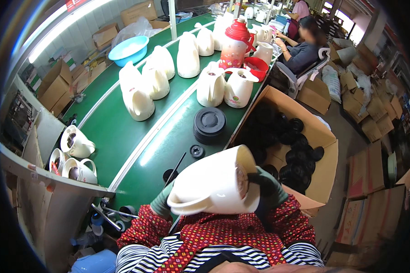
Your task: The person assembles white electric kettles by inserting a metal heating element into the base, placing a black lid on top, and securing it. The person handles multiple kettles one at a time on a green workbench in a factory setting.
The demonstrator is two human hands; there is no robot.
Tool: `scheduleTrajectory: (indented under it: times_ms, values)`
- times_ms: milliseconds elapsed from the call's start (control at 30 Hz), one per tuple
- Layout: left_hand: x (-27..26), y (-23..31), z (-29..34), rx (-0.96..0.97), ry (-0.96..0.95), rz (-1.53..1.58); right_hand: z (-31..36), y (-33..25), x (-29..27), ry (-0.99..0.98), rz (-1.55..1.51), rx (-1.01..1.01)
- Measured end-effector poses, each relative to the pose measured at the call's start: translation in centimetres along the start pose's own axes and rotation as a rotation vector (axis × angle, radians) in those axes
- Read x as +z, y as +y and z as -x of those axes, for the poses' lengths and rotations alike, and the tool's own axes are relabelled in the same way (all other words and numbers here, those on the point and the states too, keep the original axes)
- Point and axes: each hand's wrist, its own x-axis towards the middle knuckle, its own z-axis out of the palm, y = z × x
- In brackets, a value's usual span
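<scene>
In front of my chest a white jug (205,184) lies tipped on its side, its handle toward me and its wide open end to the right. A brownish inner part (242,182) shows in that opening. My left hand (163,200), in a green glove, is closed on the jug's left side; its fingers are mostly behind the jug. At the open end is my gloved right hand (272,191), bent closed around a dark patch that I cannot make out. Beyond the jug are a stack of black round discs (209,123), a small black ring (197,151) and a thin black rod (177,166).
Several white jugs (188,57) and a red flask (232,54) stand on the green table (116,134). A carton (321,154) of black round parts is at the right. More jugs (77,143) sit at the left. A co-worker (300,52) sits farther along.
</scene>
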Motion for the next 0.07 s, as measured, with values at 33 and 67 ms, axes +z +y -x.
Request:
scheduleTrajectory:
  times_ms: [33,67]
  values:
    - [4.7,0.4,2.3,-0.063,0.047,0.212,-0.6,0.0,1.3,-0.018,-0.011,0.029]
    - [4.7,0.6,1.9,-0.067,0.039,0.215,-1.5,-0.3,2.6,-0.072,0.072,0.041]
